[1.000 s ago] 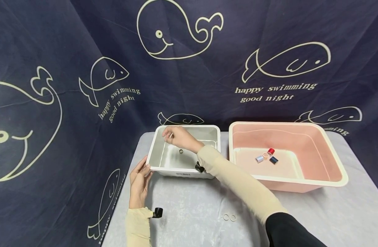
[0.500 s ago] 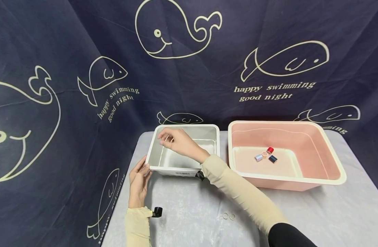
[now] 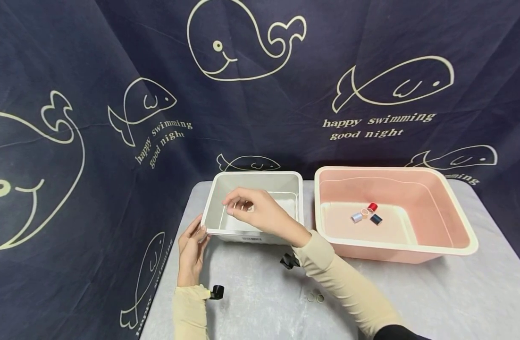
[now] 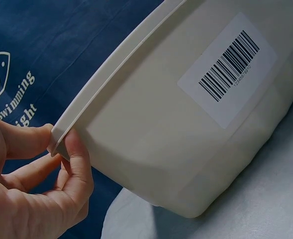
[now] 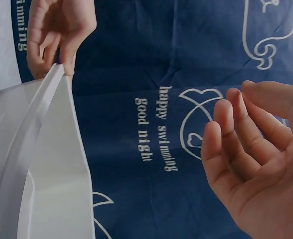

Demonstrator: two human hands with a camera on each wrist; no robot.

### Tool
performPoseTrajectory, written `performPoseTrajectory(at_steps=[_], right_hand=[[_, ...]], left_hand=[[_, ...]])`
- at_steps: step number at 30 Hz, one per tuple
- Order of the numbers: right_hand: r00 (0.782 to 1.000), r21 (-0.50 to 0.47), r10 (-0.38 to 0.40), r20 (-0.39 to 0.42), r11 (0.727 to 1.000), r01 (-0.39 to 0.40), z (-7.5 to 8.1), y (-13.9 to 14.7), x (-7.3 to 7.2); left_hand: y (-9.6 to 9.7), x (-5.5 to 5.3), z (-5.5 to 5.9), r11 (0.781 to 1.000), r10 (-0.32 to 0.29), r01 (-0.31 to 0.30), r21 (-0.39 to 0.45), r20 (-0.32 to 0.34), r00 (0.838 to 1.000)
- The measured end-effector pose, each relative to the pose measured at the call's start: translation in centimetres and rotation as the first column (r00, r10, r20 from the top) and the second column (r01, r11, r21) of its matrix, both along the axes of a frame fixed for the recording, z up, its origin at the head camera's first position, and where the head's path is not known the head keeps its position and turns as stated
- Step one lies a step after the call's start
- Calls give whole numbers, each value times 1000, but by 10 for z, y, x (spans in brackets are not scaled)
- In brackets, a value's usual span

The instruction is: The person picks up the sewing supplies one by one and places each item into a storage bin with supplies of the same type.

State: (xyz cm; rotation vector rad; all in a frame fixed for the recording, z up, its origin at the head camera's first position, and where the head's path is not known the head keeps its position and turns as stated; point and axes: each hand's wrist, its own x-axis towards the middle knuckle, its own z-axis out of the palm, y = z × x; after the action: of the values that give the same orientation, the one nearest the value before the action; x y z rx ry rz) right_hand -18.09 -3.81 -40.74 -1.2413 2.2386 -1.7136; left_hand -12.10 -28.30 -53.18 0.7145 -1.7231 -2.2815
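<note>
A white plastic bin [image 3: 226,230] with a barcode label [image 4: 231,69] stands on the table. My left hand [image 3: 191,250] pinches its near left corner between thumb and fingers, clear in the left wrist view. Above the bin's opening is my right hand [image 3: 260,210], fingers loosely curved, thumb tip close to the index fingertip. In the right wrist view no object shows in the right hand [image 5: 265,159]. Part of the bin's floor is hidden behind that hand. Two thin rings [image 3: 320,298] lie on the table in front, near the right forearm.
Right of the white bin stands a larger pink bin [image 3: 451,252]. Inside it are a red thread spool [image 3: 372,207], a pale blue spool [image 3: 356,217], a dark blue spool [image 3: 376,219] and small rings [image 3: 364,212]. A dark blue curtain [image 3: 260,118] hangs behind and at the left.
My right hand first moved slightly left, then back toward me and to the right over the white bin. A small ring visible on the bin floor earlier is now hidden. The left hand stays put.
</note>
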Motion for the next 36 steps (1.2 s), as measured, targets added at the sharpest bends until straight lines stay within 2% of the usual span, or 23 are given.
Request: performPoseTrajectory(at_steps=[13,23,29,36], right_hand=[[997,82,51,-60,996,-46,-12,42,35],[997,153,-10,-79,988,22,-22,76,52],[997,146,25,-74,989,-14,-44,94,58],[992,91,57,-115,995,-47,-82,111,61]], left_hand=[[1,0,-2,1000,-2,2,-3,9,1000],[3,0,-3,1000,12,-12,-1,-14,1000],[2,0,-2,1000,19,-19,15,-6,1000],[1,0,0,1000,10,-10,8,-2,1000]])
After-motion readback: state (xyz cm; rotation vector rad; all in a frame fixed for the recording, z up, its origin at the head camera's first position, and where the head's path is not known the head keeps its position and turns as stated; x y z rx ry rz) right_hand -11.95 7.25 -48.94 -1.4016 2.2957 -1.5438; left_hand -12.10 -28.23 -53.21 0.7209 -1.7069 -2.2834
